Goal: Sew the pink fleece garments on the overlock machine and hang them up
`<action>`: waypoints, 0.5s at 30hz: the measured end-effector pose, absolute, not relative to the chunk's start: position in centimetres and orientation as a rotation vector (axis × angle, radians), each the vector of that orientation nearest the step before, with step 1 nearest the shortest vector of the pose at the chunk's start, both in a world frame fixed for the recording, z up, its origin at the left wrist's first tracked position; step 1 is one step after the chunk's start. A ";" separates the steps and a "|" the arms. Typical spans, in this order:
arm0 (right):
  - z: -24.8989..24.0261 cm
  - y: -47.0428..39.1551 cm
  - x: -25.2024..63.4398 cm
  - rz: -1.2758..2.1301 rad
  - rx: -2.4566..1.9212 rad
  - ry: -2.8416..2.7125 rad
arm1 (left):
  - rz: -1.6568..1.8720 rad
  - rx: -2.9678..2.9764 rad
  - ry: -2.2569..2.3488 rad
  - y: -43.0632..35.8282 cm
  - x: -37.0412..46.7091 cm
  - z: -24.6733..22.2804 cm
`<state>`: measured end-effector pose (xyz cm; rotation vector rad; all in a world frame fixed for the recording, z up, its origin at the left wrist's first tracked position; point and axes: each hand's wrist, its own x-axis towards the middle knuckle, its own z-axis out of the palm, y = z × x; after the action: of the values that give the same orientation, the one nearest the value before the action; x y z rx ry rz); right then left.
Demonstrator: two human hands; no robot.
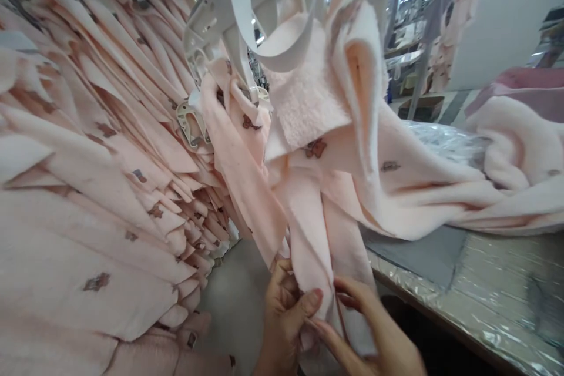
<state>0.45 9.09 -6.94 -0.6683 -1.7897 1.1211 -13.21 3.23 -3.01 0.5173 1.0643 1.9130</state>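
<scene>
A pale pink fleece garment (317, 153) with small brown bear prints hangs from a white plastic hanger (247, 6) in front of me. Its lower strips dangle down to my hands. My left hand (284, 320) pinches one hanging strip (311, 247) between thumb and fingers. Beside it, my right hand (370, 335) holds the lower edge of the same fabric, fingers curled on it. Part of the garment drapes to the right over the table.
A dense row of matching pink garments (97, 176) hangs at the left. At the right runs a table (493, 294) covered in shiny plastic, with more pink fleece (520, 141) piled on it. Grey floor (238, 299) shows below.
</scene>
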 end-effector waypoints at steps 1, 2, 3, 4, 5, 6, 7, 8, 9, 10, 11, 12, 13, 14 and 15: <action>-6.9 8.7 -0.3 1.350 -0.662 -1.762 | 1.872 0.494 1.055 3.0 -13.4 -3.1; -6.9 8.6 -0.9 1.516 -0.651 -1.734 | 1.825 0.460 1.056 2.8 -13.7 -3.3; -6.9 8.6 -1.3 1.607 -0.634 -1.712 | 1.778 0.428 1.067 2.5 -14.1 -3.5; -7.0 8.7 -1.6 1.637 -0.616 -1.703 | 1.733 0.405 1.082 2.1 -14.5 -3.7; -7.1 9.0 -1.7 1.623 -0.601 -1.697 | 1.692 0.396 1.093 1.7 -14.8 -3.9; -7.2 9.3 -1.7 1.604 -0.594 -1.679 | 1.659 0.395 1.101 1.4 -15.0 -4.1; -7.2 9.5 -1.7 1.585 -0.588 -1.660 | 1.634 0.400 1.102 1.1 -15.1 -4.2; -7.2 9.8 -1.7 1.565 -0.589 -1.642 | 1.631 0.408 1.100 0.9 -15.0 -4.3; -7.2 10.0 -1.9 1.547 -0.594 -1.624 | 1.638 0.414 1.094 0.8 -15.0 -4.3; -7.1 10.2 -2.1 1.533 -0.602 -1.611 | 1.652 0.415 1.085 0.8 -14.8 -4.4; -7.0 10.4 -2.6 1.519 -0.613 -1.606 | 1.670 0.410 1.080 0.8 -14.7 -4.4; -6.9 10.6 -3.2 1.499 -0.626 -1.615 | 1.690 0.402 1.089 0.9 -14.6 -4.5; -6.8 10.9 -3.9 1.471 -0.640 -1.638 | 1.706 0.402 1.122 0.9 -14.5 -4.6; -6.6 11.2 -4.6 1.439 -0.653 -1.674 | 1.722 0.411 1.175 0.9 -14.6 -4.8; -6.5 11.6 -5.2 1.401 -0.665 -1.717 | 1.736 0.423 1.232 0.8 -14.8 -5.0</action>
<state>-5.20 11.55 -6.46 -0.6648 -1.7168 1.4011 -14.81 0.80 -5.02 0.4229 1.2320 1.7358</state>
